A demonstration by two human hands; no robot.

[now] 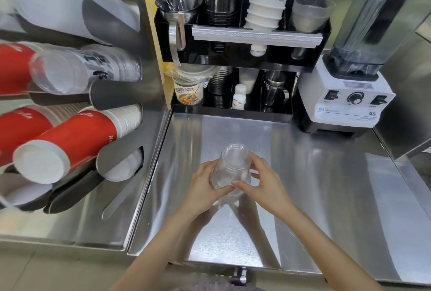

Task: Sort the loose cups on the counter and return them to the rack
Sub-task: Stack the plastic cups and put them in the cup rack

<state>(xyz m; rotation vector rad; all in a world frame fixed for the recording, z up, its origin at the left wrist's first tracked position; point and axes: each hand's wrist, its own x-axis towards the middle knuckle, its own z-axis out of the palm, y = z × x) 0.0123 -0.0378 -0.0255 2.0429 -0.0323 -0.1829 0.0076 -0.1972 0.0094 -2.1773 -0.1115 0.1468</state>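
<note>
A stack of clear plastic cups point(233, 164) stands upside down on the steel counter point(314, 185), near the middle. My left hand point(205, 184) grips its lower left side. On the other side my right hand point(263, 182) holds it, fingers curled round the wall. The cup rack point(149, 41) on the left holds slanted stacks: red paper cups point(70, 141), clear printed cups point(77, 69) and frosted cups point(70, 4).
A black shelf unit point(245, 57) at the back holds cup stacks, spoons, a steel jug and small bottles. A white blender point(349, 95) stands at the back right. A steel wall point(408, 113) rises on the right. The counter's front edge point(210, 260) is close to me.
</note>
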